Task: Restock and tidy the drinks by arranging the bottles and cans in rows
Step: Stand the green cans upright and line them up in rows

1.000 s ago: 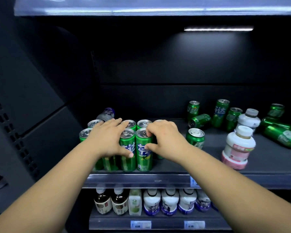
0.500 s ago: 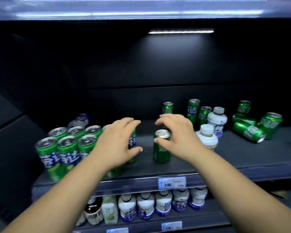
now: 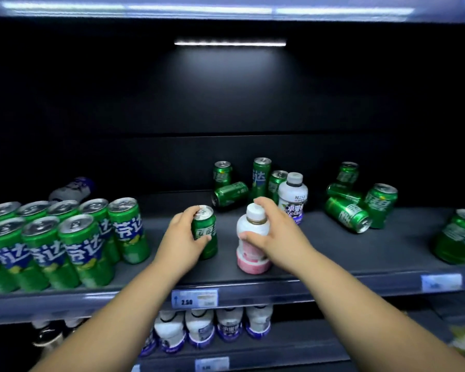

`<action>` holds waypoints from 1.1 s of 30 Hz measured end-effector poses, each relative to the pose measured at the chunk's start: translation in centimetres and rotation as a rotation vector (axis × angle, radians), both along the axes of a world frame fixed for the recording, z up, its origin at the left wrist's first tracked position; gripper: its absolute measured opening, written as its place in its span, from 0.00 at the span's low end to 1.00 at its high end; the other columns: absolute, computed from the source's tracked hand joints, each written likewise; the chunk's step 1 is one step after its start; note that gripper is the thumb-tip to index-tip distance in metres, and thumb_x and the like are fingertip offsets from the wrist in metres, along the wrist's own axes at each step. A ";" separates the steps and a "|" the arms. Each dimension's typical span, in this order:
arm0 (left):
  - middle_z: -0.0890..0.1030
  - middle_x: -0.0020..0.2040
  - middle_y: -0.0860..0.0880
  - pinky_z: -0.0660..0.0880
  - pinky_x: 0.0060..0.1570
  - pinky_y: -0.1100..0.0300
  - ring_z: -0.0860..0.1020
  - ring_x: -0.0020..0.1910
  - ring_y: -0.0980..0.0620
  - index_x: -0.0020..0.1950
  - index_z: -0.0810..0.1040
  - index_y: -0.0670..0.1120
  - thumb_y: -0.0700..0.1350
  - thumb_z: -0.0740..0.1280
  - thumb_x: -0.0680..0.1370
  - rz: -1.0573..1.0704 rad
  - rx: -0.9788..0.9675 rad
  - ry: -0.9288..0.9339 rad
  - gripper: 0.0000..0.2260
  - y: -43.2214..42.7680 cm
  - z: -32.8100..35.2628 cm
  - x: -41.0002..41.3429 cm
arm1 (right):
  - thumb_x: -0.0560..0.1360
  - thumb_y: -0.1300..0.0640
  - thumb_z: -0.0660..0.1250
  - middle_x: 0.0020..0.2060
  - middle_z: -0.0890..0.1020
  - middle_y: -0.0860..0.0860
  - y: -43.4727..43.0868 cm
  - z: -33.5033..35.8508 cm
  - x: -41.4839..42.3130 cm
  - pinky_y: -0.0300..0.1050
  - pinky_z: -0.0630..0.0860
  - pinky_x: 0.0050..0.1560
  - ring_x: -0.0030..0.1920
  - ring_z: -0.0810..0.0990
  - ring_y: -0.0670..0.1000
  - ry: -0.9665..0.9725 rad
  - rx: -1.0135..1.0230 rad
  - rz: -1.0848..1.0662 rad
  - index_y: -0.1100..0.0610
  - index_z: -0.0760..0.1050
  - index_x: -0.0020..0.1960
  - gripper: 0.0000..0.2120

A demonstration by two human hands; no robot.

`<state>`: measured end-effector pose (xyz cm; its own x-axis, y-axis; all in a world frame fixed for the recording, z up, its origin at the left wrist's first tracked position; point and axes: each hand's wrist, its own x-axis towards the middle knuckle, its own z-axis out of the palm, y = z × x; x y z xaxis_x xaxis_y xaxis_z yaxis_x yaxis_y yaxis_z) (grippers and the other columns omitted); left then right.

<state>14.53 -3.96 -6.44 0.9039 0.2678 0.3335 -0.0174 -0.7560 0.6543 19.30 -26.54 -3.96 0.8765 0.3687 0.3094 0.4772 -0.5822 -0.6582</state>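
My left hand (image 3: 181,238) wraps around a short green can (image 3: 206,232) that stands upright mid-shelf. My right hand (image 3: 275,233) grips a white bottle with a pink label (image 3: 253,247) just to its right. Tall green cans (image 3: 65,237) stand in neat rows at the left of the dark shelf (image 3: 320,253). Behind my hands is a loose cluster of green cans (image 3: 231,193), some lying down, and a white bottle with a purple label (image 3: 293,197). More green cans (image 3: 360,205) lie scattered to the right.
A purple-labelled bottle (image 3: 71,189) lies on its side behind the rowed cans. Another green can (image 3: 459,237) sits at the far right edge. A price tag (image 3: 195,298) marks the shelf lip. The lower shelf holds a row of white bottles (image 3: 212,328).
The view has swung right, so the rowed cans are now at the left. My left hand has left those cans and closed on the short can. My right hand has closed on the pink-labelled bottle.
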 end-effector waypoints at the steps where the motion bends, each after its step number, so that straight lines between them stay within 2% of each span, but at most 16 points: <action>1: 0.73 0.60 0.49 0.65 0.57 0.64 0.74 0.60 0.49 0.70 0.70 0.55 0.42 0.75 0.72 0.009 -0.003 0.008 0.29 -0.7 0.0 0.4 | 0.69 0.43 0.74 0.64 0.74 0.46 -0.4 0.1 0.3 0.51 0.72 0.62 0.62 0.73 0.51 -0.004 -0.016 0.015 0.43 0.63 0.69 0.33; 5: 0.74 0.61 0.47 0.69 0.58 0.60 0.74 0.61 0.47 0.69 0.68 0.54 0.45 0.74 0.72 0.041 0.025 0.033 0.28 -2.4 0.1 1.8 | 0.68 0.40 0.73 0.61 0.75 0.44 -1.4 0.7 1.2 0.53 0.74 0.59 0.59 0.75 0.50 0.005 -0.071 0.099 0.41 0.64 0.65 0.30; 8: 0.75 0.59 0.47 0.71 0.60 0.56 0.75 0.60 0.47 0.67 0.70 0.53 0.48 0.75 0.71 0.051 0.055 0.063 0.26 -2.2 0.6 2.2 | 0.65 0.32 0.68 0.52 0.81 0.43 -2.3 2.2 3.1 0.51 0.76 0.56 0.52 0.78 0.47 0.044 -0.033 0.147 0.44 0.74 0.57 0.25; 10: 0.75 0.59 0.48 0.70 0.60 0.57 0.75 0.60 0.48 0.66 0.72 0.52 0.53 0.75 0.71 0.055 0.105 0.068 0.25 -1.5 1.4 2.5 | 0.67 0.32 0.67 0.50 0.83 0.44 -2.9 3.6 5.4 0.49 0.76 0.58 0.51 0.79 0.45 0.009 0.011 0.086 0.47 0.79 0.54 0.23; 13: 0.75 0.61 0.50 0.72 0.60 0.54 0.75 0.60 0.49 0.67 0.72 0.52 0.60 0.71 0.70 0.064 0.217 0.084 0.28 -0.2 3.4 3.2 | 0.70 0.38 0.72 0.56 0.82 0.49 -3.2 5.5 9.7 0.47 0.75 0.59 0.56 0.80 0.50 -0.082 -0.057 -0.037 0.49 0.80 0.60 0.23; 16: 0.77 0.58 0.55 0.75 0.57 0.53 0.77 0.56 0.54 0.63 0.75 0.56 0.70 0.64 0.67 0.034 0.269 0.126 0.30 0.7 5.4 3.9 | 0.70 0.42 0.73 0.61 0.80 0.53 -2.4 7.0 13.6 0.47 0.75 0.60 0.60 0.78 0.54 -0.087 -0.190 -0.082 0.50 0.76 0.65 0.26; 21: 0.82 0.48 0.59 0.79 0.53 0.55 0.80 0.49 0.60 0.53 0.80 0.56 0.61 0.72 0.71 -0.113 0.202 0.211 0.15 0.6 6.4 6.4 | 0.72 0.44 0.73 0.67 0.75 0.52 0.5 7.6 17.9 0.48 0.76 0.57 0.63 0.77 0.56 -0.027 -0.429 -0.134 0.47 0.70 0.71 0.29; 23: 0.82 0.45 0.59 0.80 0.50 0.54 0.81 0.46 0.60 0.51 0.80 0.55 0.60 0.72 0.71 -0.117 0.207 0.213 0.13 0.6 6.5 7.9 | 0.71 0.45 0.74 0.67 0.75 0.53 1.7 7.3 19.4 0.49 0.76 0.56 0.62 0.77 0.57 -0.032 -0.473 -0.118 0.48 0.69 0.72 0.32; 26: 0.83 0.45 0.58 0.80 0.49 0.54 0.81 0.46 0.58 0.52 0.80 0.55 0.60 0.71 0.72 -0.110 0.254 0.225 0.13 0.6 6.9 9.9 | 0.72 0.44 0.73 0.66 0.74 0.56 3.1 6.9 21.5 0.51 0.77 0.55 0.61 0.77 0.60 -0.040 -0.515 -0.120 0.51 0.67 0.72 0.33; 29: 0.82 0.45 0.57 0.79 0.49 0.57 0.80 0.46 0.57 0.53 0.80 0.54 0.58 0.70 0.73 -0.102 0.318 0.270 0.12 0.9 7.1 10.9 | 0.75 0.48 0.71 0.64 0.77 0.56 3.9 6.4 23.0 0.49 0.76 0.51 0.59 0.78 0.59 -0.013 -0.528 -0.112 0.53 0.69 0.70 0.26; 33: 0.83 0.45 0.57 0.79 0.49 0.56 0.81 0.46 0.56 0.52 0.80 0.55 0.61 0.70 0.72 -0.079 0.392 0.320 0.14 3.3 8.4 9.9 | 0.73 0.55 0.72 0.56 0.80 0.56 3.6 5.9 23.3 0.50 0.78 0.49 0.52 0.79 0.59 -0.064 -0.474 -0.115 0.52 0.73 0.61 0.18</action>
